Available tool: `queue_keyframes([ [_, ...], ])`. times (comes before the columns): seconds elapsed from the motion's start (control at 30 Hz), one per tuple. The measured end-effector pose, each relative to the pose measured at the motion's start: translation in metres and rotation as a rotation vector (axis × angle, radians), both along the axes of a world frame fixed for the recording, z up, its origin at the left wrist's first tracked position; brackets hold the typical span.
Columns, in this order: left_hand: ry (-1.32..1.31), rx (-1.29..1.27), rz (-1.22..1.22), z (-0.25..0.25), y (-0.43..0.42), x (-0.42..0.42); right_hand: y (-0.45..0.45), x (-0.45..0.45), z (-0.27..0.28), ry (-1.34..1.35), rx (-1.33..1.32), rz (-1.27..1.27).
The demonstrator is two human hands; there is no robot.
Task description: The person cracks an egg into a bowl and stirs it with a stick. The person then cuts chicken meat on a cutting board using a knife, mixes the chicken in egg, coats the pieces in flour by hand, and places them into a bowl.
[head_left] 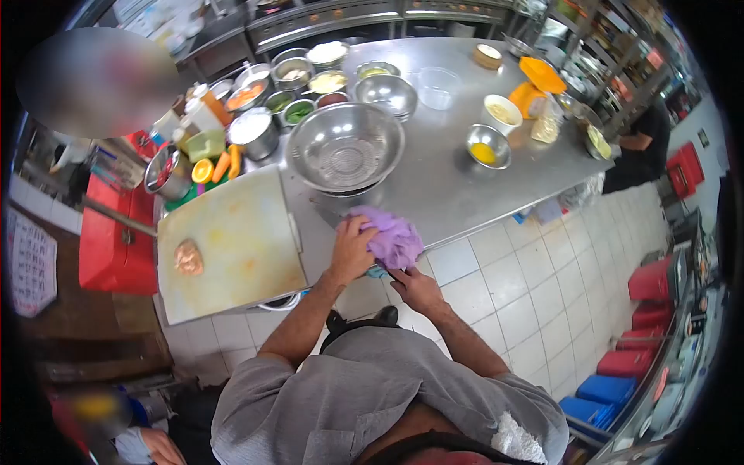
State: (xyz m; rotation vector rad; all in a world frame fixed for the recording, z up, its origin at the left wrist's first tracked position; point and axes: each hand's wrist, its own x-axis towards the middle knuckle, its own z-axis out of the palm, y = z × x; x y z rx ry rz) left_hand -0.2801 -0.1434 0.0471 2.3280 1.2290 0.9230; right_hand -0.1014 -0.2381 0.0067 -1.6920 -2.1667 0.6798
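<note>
One purple cloth (pixel 394 236) lies bunched at the near edge of the bench (pixel 442 190), in front of one wide steel bowl (pixel 346 147). Two hands are at it: the left hand (pixel 356 249) has its fingers bent over the cloth, gripping it; the right hand (pixel 418 288) sits just below, partly curled — whether it pinches anything I cannot tell.

Left of them lies one cutting board (pixel 232 260) with one pinkish lump (pixel 187 257); beyond it, one cut orange (pixel 203 170) and two carrots (pixel 228 163). To the right stand one white tub (pixel 502 115) and one small bowl of yellow liquid (pixel 487 148). Bare steel stretches between wide and small bowls — past the edge, open tiled floor (pixel 535 271).
</note>
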Motion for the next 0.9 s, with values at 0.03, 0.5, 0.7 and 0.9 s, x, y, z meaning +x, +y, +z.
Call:
queue_keyframes([
  [0.03,0.034,-0.011,0.086,-0.023,0.003,-0.016,0.004,-0.005,0.002,-0.024,0.005,0.019],
  [0.5,0.104,0.079,0.421,-0.033,0.009,-0.100,-0.129,0.086,0.075,0.181,-0.102,-0.135],
  [0.7,0.114,0.051,0.636,-0.054,-0.016,-0.102,0.002,-0.045,0.018,0.257,0.124,0.081],
  [0.9,0.243,0.066,0.684,-0.061,-0.008,-0.104,0.031,-0.066,-0.010,0.090,0.058,0.014],
])
